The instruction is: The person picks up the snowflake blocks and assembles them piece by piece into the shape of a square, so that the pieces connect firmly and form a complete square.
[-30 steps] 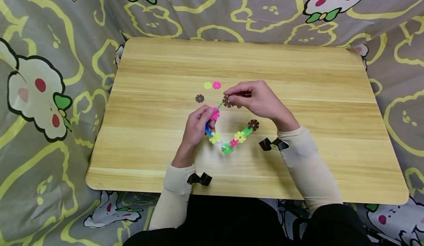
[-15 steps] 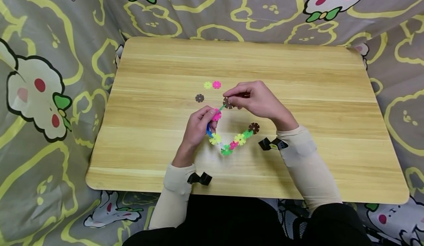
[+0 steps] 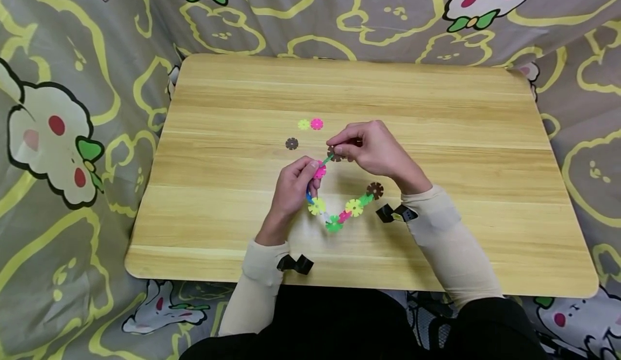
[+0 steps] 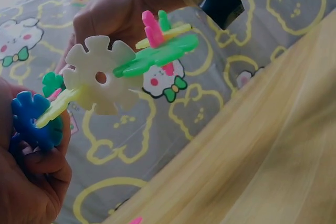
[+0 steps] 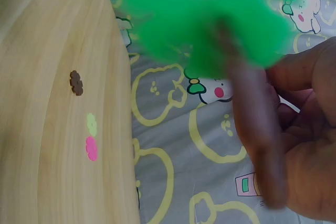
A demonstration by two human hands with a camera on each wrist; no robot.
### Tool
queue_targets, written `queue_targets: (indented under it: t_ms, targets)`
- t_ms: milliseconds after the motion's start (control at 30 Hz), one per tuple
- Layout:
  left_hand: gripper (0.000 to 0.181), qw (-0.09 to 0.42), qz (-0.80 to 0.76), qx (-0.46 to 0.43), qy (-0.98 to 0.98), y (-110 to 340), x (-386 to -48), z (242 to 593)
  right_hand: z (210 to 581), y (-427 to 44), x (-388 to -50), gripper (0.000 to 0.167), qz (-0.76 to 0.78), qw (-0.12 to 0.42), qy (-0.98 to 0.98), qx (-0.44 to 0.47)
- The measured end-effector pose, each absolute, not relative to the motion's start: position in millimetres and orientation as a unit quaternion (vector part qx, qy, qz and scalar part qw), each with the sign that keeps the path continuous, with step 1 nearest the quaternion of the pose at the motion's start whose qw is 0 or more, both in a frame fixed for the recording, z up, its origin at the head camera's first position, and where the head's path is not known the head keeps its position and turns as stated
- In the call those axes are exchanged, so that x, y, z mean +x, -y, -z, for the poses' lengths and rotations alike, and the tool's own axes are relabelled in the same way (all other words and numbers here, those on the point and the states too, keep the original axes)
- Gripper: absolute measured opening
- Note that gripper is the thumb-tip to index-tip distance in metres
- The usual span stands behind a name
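Curled fingers of the left hand (image 3: 290,188) pinch a pink disc (image 3: 319,171) in a chain of coloured discs (image 3: 354,207) hanging between the hands; the right hand (image 3: 372,147) pinches a brown disc (image 3: 333,154). Beyond the left hand, three loose discs (image 3: 317,124) lie on the desk (image 3: 233,133).

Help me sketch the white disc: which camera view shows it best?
Left wrist: the white disc looks large, nearly face-on, its notched outline mostly clear. The head view shows a small pale patch; the right wrist view, nothing discernible.

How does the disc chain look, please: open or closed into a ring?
The chain is open: its brown end disc hangs free, apart from the right hand.
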State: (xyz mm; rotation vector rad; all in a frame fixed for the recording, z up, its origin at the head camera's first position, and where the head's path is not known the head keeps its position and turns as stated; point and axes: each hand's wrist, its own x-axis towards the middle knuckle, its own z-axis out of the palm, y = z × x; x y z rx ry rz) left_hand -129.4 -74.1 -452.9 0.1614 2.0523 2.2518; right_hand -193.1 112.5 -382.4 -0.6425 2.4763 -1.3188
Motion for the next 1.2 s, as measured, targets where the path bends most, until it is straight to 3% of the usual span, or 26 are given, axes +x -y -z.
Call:
queue_targets:
  t_ms: [400,800,1200]
  targets:
    - [0.028,0.037,-0.751,0.048,-0.657,78,-129,453,382,-112,-194,0.018,0.47,0.155,-0.839,-0.226]
    - [0.027,0.01,-0.769,0.031,-0.638,88,-129,449,384,-129,-204,0.025,0.522,0.171,-0.821,-0.159]
    - [0.026,-0.002,-0.785,0.019,-0.619,92,-127,449,417,-132,-229,0.021,0.505,0.17,-0.838,-0.118]
